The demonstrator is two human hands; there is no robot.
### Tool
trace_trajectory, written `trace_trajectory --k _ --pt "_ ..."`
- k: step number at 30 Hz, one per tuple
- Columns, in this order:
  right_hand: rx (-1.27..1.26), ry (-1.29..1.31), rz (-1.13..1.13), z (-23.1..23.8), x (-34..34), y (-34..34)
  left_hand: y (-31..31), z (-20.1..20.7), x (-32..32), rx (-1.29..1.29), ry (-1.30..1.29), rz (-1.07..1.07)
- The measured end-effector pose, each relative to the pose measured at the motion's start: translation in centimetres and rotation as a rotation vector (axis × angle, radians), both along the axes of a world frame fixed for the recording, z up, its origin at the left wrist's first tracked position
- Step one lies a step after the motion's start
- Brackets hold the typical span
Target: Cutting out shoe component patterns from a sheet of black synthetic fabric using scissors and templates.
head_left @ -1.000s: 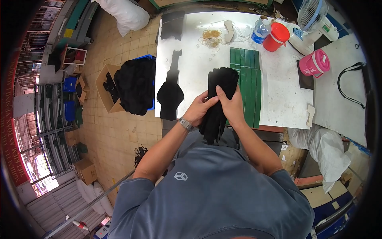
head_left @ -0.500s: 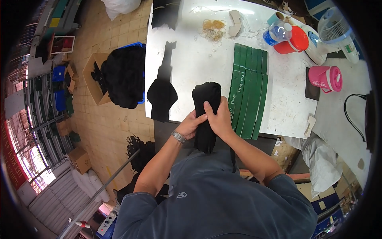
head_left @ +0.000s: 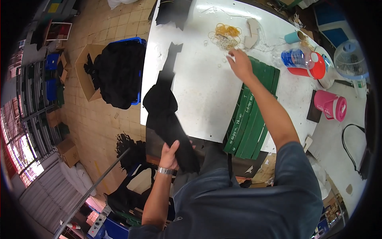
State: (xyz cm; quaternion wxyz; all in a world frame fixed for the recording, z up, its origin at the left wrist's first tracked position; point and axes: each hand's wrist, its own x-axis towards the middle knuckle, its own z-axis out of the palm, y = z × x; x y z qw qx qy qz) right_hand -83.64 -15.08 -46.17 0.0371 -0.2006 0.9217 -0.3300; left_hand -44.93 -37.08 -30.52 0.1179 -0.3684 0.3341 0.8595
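While the left hand grips the long black cloth bundle at the near edge of the white table, the right hand, thumb and fingers slightly parted, is near loose yellow and pale elastic bands.

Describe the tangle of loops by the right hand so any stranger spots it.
Find the white table. Toward its far edge, just beyond the right hand, lies the tangle of loops. Its thin yellow and pale strands set it apart from the solid beige piece beside it.
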Motion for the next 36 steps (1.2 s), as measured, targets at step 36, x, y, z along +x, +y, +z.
trace_trajectory --k 36 --pt "-1.091 -1.146 -0.082 24.8 23.5 -0.6 -1.6 7.6 -5.3 -0.139 0.254 -0.215"
